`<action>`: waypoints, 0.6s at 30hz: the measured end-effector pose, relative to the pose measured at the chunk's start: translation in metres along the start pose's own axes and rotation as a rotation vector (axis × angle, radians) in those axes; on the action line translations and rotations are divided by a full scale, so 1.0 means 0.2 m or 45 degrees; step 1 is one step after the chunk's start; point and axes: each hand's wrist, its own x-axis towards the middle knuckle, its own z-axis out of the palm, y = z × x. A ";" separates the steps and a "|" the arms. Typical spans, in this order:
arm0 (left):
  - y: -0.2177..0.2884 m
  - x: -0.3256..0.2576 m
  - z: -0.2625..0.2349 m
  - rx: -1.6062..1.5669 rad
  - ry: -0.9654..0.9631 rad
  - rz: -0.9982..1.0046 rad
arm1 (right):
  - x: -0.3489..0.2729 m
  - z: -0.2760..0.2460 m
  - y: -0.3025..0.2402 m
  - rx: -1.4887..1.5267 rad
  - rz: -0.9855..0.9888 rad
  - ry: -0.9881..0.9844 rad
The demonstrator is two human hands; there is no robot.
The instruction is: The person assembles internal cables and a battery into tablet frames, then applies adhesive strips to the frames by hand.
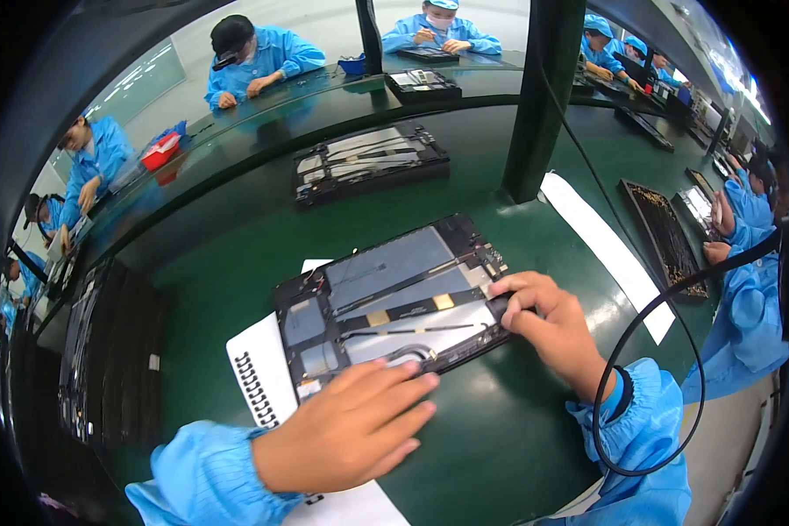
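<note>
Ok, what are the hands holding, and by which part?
The right hand curls at the right end of the opened flat device; whether it grips the edge or a part there cannot be told. The left hand, spread, holds nothing.

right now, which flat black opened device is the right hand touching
The central device, right hand on its edge; only this one overlaps the white spiral notebook.
</note>
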 end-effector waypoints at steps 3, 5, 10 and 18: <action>-0.11 0.13 0.11 0.043 -0.018 0.140 | 0.01 0.00 0.04 0.038 -0.015 -0.136; -0.15 0.15 0.18 0.147 -0.079 0.170 | 0.00 0.02 0.04 -0.204 -0.107 -0.189; -0.14 0.15 0.17 0.302 -0.171 0.154 | 0.02 0.00 0.03 -0.153 -0.032 -0.223; -0.15 0.15 0.18 0.358 -0.098 0.176 | 0.02 0.02 0.04 -0.197 -0.055 -0.160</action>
